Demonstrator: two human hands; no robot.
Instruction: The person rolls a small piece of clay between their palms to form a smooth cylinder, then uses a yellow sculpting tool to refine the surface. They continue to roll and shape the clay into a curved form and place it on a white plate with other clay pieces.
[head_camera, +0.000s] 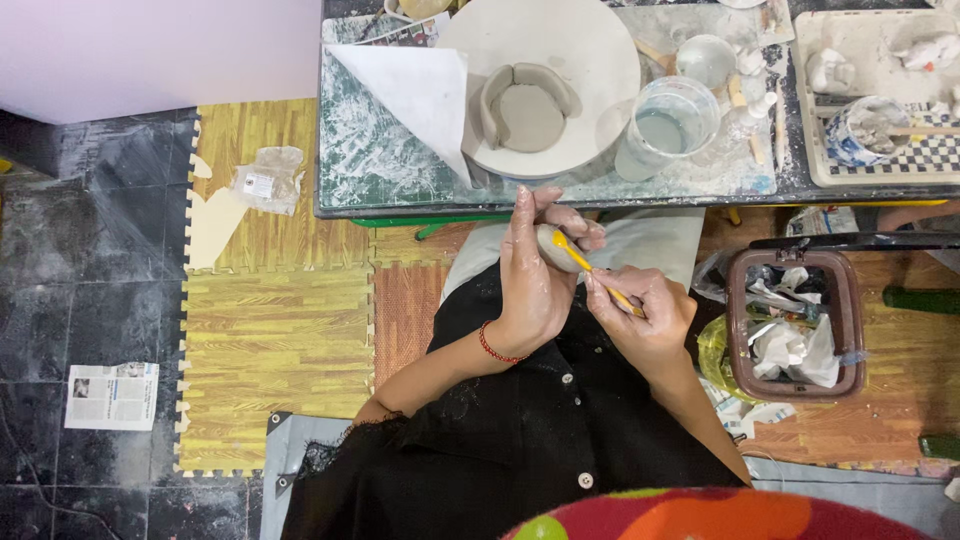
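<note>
My left hand holds a small slab of grey clay in front of my lap, fingers curled round it. My right hand grips a yellow-tipped modelling tool whose tip rests on the clay piece. Both hands are smeared with clay and hover just below the table edge. On the table above sits a round white board carrying a grey clay form with low curved walls.
A clear cup of cloudy water stands right of the board, a folded white sheet to its left. A tray with clay bits and a patterned cup lies far right. A brown bin of paper waste stands on the floor mats.
</note>
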